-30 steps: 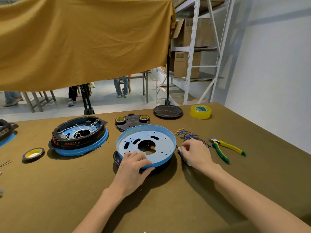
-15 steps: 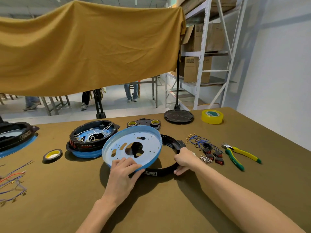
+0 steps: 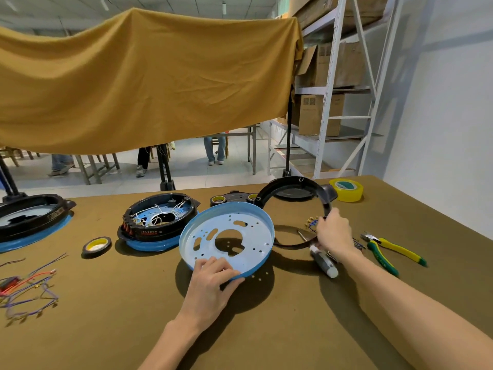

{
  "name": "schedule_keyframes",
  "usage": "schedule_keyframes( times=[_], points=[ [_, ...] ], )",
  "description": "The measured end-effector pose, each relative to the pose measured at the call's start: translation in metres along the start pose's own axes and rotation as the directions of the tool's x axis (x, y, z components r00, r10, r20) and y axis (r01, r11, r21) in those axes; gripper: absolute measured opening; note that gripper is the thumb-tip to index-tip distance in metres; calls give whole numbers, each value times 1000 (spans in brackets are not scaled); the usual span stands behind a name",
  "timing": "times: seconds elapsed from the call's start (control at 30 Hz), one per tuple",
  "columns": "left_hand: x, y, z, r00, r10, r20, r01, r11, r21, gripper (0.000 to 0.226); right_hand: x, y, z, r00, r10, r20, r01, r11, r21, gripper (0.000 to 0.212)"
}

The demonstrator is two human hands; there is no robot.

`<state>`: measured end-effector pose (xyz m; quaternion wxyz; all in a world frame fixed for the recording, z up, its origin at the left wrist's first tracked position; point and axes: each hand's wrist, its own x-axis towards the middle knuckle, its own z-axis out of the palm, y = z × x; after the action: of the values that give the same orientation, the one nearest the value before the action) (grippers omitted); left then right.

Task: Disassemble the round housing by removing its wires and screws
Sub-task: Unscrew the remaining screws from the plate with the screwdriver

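Note:
My left hand (image 3: pixel 212 280) grips the near rim of a blue metal pan (image 3: pixel 226 239) and holds it tilted above the table. To its right, my right hand (image 3: pixel 333 233) grips a black plastic ring (image 3: pixel 293 186), which stands nearly upright with its lower edge near the table. Behind the pan sits another round housing (image 3: pixel 157 222), black on a blue base, with white wires inside. A screwdriver (image 3: pixel 324 261) lies under my right wrist. Loose blue wires (image 3: pixel 310 222) lie just behind my right hand.
Yellow-green pliers (image 3: pixel 392 249) lie at the right. Yellow tape (image 3: pixel 346 190) sits at the far right, a small tape roll (image 3: pixel 96 246) at the left. Loose wires (image 3: pixel 26 292) lie near the left edge. Another housing (image 3: pixel 32 217) is at far left. A cloth hangs behind.
The blue pan has been lifted off the black ring and tilted up to the left. My right hand has raised the black ring from flat to nearly upright.

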<state>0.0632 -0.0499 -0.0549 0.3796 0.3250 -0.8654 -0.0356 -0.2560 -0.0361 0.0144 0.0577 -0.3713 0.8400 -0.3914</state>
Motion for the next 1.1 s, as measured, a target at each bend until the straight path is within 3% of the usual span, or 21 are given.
schedule_keyframes(
  times=[0.17,0.4,0.57,0.67,0.8,0.9,0.97,1.1],
  points=[
    [13,3,11,1000,-1,27,1,1000,-7,17,11,24,-33,995,62,-81,-70,993,-99,22],
    [37,5,36,996,-19,88,21,999,-25,18,11,43,-48,990,132,-51,-126,987,99,15],
    [46,1,49,984,-65,164,64,998,7,21,19,59,-65,984,115,-138,-110,993,47,21],
    [53,1,55,974,-68,217,71,997,-5,23,17,64,-68,986,156,-60,-148,981,125,16],
    [68,21,64,953,-125,276,179,967,-179,30,9,57,-52,978,202,61,-211,939,271,18],
    [69,32,63,941,-309,140,339,870,-358,24,-1,51,-43,975,159,155,-206,905,373,19],
    [70,35,52,883,-455,115,446,736,-510,26,-8,46,-41,971,130,202,-205,884,420,16],
    [81,42,21,778,-546,309,523,294,-800,41,-25,25,-40,918,111,381,-290,843,453,17]
  ],
)
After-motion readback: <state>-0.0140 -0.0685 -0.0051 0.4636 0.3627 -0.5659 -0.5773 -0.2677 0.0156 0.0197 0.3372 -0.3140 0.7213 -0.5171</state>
